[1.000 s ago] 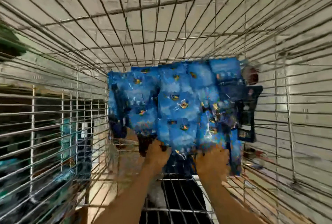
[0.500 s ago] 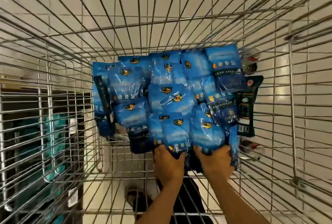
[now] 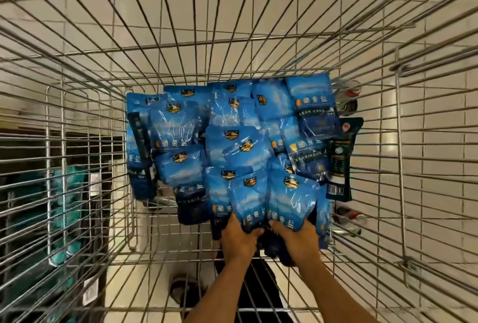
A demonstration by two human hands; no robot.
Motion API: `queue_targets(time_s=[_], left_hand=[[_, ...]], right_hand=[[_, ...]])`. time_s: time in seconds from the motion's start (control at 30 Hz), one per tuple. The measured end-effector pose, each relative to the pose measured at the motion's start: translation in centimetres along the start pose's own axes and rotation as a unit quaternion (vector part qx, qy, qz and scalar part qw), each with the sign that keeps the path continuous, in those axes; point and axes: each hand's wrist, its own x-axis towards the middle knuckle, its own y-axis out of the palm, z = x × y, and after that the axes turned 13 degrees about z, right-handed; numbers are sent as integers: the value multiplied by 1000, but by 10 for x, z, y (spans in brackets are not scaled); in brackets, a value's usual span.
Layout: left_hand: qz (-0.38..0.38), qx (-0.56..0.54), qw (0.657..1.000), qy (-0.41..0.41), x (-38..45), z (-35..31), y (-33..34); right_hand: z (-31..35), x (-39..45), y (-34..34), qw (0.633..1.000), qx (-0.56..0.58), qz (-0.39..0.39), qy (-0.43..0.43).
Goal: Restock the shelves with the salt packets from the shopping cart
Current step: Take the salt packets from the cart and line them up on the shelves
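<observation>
Blue salt packets [image 3: 232, 146] with gold emblems; one seemingly dark-green packet [image 3: 340, 162].

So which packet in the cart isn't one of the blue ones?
The dark green packet standing against the cart's right wall, beside the blue salt packets. It alone is dark green with a barcode label at its lower end; neither hand touches it.

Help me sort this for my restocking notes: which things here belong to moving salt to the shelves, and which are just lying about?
Job:
blue salt packets
shopping cart
left hand and right hand, each gripping a near packet

Lying about:
dark green pouch
cans at the cart's right wall
teal goods outside the cart
</observation>
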Motion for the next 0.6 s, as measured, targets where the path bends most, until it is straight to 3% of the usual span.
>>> queue_targets(time_s=[0.13, 0.33, 0.6], left_hand=[[-5, -17, 1000, 6, 5, 2, -6], [44, -33, 998, 23, -12, -18, -59], [161, -149, 973, 75, -94, -75, -160]], right_hand=[[4, -3, -10, 997, 59, 42, -4], [38, -27, -14, 991, 80, 107, -27], [130, -107, -15, 979, 120, 161, -46]])
